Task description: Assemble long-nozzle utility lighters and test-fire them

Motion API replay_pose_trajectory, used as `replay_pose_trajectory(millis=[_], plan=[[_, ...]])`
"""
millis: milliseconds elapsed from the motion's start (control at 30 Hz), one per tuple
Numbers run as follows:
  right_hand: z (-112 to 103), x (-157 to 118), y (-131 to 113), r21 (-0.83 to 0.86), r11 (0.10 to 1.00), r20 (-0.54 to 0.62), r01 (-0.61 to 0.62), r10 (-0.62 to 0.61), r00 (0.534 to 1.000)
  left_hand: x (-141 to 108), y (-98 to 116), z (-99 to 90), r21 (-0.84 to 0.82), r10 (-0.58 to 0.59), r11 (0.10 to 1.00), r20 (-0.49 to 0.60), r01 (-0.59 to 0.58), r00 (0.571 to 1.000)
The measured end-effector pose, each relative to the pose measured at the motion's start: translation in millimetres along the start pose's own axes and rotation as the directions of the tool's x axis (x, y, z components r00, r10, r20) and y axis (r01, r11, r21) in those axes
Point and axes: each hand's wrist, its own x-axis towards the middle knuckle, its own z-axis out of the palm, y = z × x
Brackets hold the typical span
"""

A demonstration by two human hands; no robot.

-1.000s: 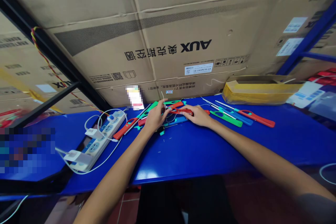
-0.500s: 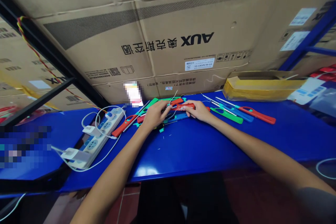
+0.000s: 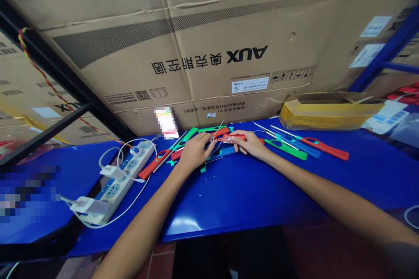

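My right hand (image 3: 251, 144) is closed round the red handle of a long-reach lighter (image 3: 234, 138), whose open side shows small inner parts. At its front end, the fingers of my left hand (image 3: 195, 150) are pinched together near a thin wire (image 3: 218, 128). What exactly the left fingertips grip is partly hidden. Under and around the hands lie a blue lighter handle (image 3: 225, 151) and a green handle (image 3: 212, 129). Another red lighter (image 3: 153, 165) with a metal tube rests left of my left hand.
To the right lie a green lighter (image 3: 288, 150), a blue one (image 3: 310, 148) and a red one (image 3: 327, 148). A power strip (image 3: 113, 189) with white chargers stands at left. Behind are a bright phone (image 3: 166, 123), a yellow-taped box (image 3: 330, 113) and a large carton (image 3: 209, 22).
The view has tilted slightly, so the table sits a little lower. Both hands stay at the red lighter; my right hand has turned slightly and its handle's inside shows more.
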Motion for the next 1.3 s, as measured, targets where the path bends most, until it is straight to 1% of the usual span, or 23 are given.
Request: replay_pose_trajectory(millis=[100,233,300,467,533,600,767,1000,1200,1300], plan=[[1,-2,-2,0.001,1.000,0.011,-0.001,0.001,1.000,1,0,0.4,-0.024,-0.050,0.998,-0.019,0.049,0.999],[1,1,1,0.021,0.999,-0.023,0.025,-0.024,0.999,1,-1,0.8,-0.064,-0.073,0.995,-0.048,0.070,0.996],[-1,2,3,0.022,0.999,-0.039,0.037,-0.036,0.999,1,-2,0.5,-0.076,-0.087,0.994,-0.043,0.084,0.995],[-4,5,7,0.038,0.998,-0.042,0.041,-0.039,0.998,2,-2,-3.0,-0.064,-0.195,0.979,-0.006,0.194,0.981],[-5,5,7,0.060,0.998,-0.040,0.030,-0.028,0.999,2,-2,-4.1,-0.062,-0.214,0.975,0.001,0.214,0.977],[-4,5,7,0.073,0.997,-0.034,0.020,-0.017,0.999,2,-4,-3.9,-0.061,-0.206,0.977,0.009,0.207,0.978],[-3,6,6,0.069,0.997,-0.025,0.029,-0.027,0.999,1,-10,0.0,-0.054,-0.134,0.989,0.030,0.135,0.991],[-1,6,3,0.090,0.996,-0.009,0.026,-0.025,1.000,1,-9,2.0,-0.061,-0.051,0.997,-0.038,0.049,0.998],[1,4,2,0.063,0.998,0.011,0.016,-0.017,1.000,0,0,1.1,-0.082,0.016,0.997,0.045,-0.012,0.999],[1,5,4,0.065,0.998,-0.001,0.009,-0.009,1.000,1,2,-0.6,-0.056,-0.034,0.998,0.086,0.039,0.996]])
